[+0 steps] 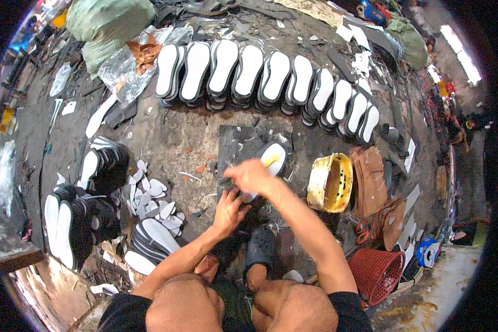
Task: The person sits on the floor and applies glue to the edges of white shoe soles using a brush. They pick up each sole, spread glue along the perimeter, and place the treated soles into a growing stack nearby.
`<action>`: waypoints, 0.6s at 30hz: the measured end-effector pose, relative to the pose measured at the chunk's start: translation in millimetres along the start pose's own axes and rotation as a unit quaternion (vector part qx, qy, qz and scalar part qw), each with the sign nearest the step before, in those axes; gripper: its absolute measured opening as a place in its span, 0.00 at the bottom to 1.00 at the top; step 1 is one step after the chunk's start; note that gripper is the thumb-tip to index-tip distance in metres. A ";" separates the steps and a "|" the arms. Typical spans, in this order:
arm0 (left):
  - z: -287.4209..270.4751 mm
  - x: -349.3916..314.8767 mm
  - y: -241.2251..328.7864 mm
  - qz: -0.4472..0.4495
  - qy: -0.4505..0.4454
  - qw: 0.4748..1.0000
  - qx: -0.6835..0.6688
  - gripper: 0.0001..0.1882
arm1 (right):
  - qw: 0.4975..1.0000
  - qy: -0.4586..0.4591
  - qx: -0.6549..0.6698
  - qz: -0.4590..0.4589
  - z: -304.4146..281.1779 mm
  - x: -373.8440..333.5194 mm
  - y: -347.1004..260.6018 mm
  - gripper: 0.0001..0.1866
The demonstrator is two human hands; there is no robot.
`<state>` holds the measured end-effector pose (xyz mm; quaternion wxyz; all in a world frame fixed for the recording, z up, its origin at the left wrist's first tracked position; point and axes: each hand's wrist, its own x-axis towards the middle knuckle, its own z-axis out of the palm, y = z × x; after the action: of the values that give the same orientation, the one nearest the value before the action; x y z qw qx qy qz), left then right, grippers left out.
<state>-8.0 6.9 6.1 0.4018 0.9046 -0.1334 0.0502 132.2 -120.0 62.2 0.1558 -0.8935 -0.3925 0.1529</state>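
A sole (278,158) with a white face and dark rim lies tilted on a dark square mat (232,145) in front of me. My left hand (229,214) is at its near end, fingers bent against the edge. Over the middle of the sole passes my right hand (250,176), blurred by motion, with its fingers closed and pointing left. Beside its knuckles a yellow piece (270,160) shows against the white face; whether my right hand holds it is unclear. The hand hides much of the sole.
Stacks of white-topped soles (248,69) form an arc beyond the mat; more soles (66,227) lie left. Grey-white cut pieces (155,191) lie nearer. Right of the mat are a stained yellowish tub (318,182), brown sheets (369,180), orange-handled scissors (363,231) and a red basket (373,271).
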 end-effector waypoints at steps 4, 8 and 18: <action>5.4 11.3 4.4 -0.012 0.010 1.000 -0.009 0.23 | 0.973 0.197 0.106 0.047 -27.7 -20.6 8.5 0.16; 22.4 19.1 8.2 -0.025 0.026 0.997 -0.065 0.25 | 0.932 0.168 -0.054 0.315 -53.3 -55.1 109.1 0.18; -112.2 61.3 4.0 -0.108 0.395 0.909 -0.075 0.13 | 1.000 -0.010 -0.011 0.028 21.9 -51.7 -64.1 0.21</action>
<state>51.5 75.0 96.5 0.4913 0.7869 0.1315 0.3495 48.3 -113.9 75.8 0.1377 -0.9040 -0.3709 0.1618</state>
